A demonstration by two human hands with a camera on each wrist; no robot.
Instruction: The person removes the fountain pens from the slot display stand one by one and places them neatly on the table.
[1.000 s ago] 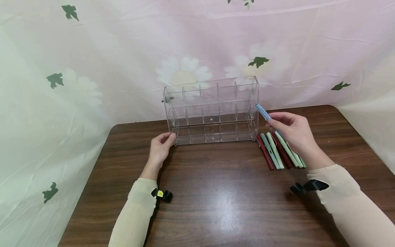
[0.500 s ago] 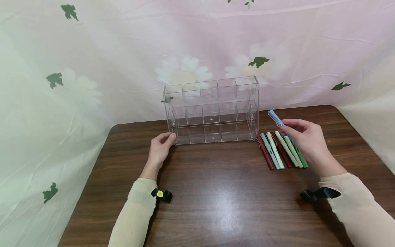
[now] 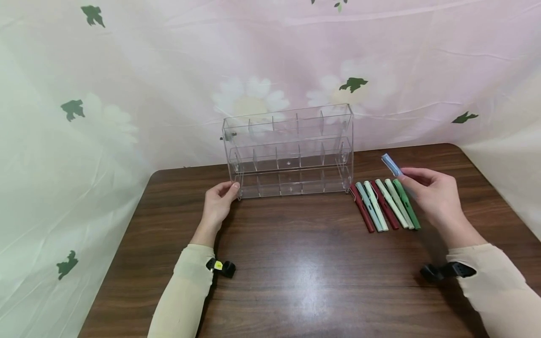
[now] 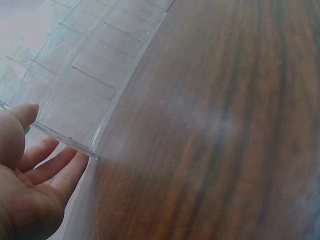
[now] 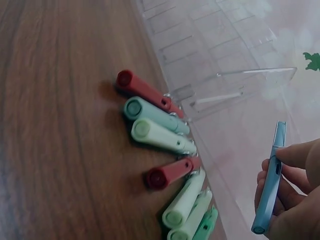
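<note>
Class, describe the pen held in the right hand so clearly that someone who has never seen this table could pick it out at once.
Start at the clear acrylic compartment organiser standing at the back of the dark wooden table. To its right, a row of capped red and green pens lies flat. The pale blue pen is just beyond that row, pinched in the right hand: the only blue one, and the only one lifted off the table.

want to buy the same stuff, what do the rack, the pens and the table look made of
Rack: clear, glossy acrylic by the look; the curtain shows through it. Pens: probably matte plastic in even colours. Table: dark wood grain with slight sheen, possibly laminate.
</note>
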